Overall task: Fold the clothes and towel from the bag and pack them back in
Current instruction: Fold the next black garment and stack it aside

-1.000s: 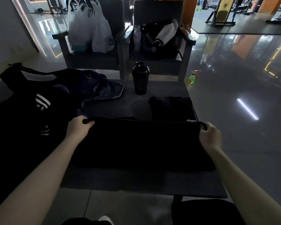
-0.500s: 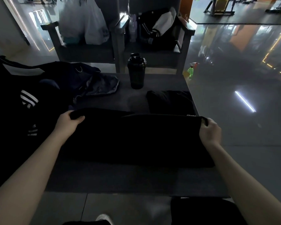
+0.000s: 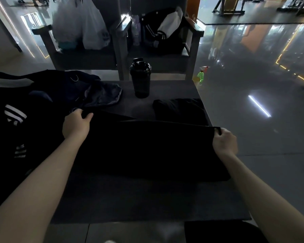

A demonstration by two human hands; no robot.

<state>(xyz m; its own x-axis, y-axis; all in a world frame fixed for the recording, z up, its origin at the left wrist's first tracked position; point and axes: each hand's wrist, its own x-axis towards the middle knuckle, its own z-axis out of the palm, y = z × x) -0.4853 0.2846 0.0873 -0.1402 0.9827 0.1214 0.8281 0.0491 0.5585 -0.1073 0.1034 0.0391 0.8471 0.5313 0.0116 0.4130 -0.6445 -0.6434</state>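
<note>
A black garment [image 3: 147,148] lies spread across the dark table [image 3: 147,204] in front of me. My left hand [image 3: 75,125] grips its far left corner and my right hand [image 3: 224,142] grips its far right corner, both holding the far edge slightly raised. Behind it on the right sits a folded black piece [image 3: 180,109]. A big black bag with white stripes [image 3: 16,120] fills the left side, with a dark blue-grey cloth [image 3: 102,96] spilling from it onto the table.
A black shaker bottle [image 3: 140,78] stands at the table's far edge. Two chairs behind hold white plastic bags [image 3: 84,23] and a black-and-white jacket [image 3: 163,30]. A green spray bottle [image 3: 201,76] stands on the glossy floor to the right.
My left hand has carried its corner of the garment farther away, toward the bag and the blue-grey cloth. My right hand has stayed near the table's right edge.
</note>
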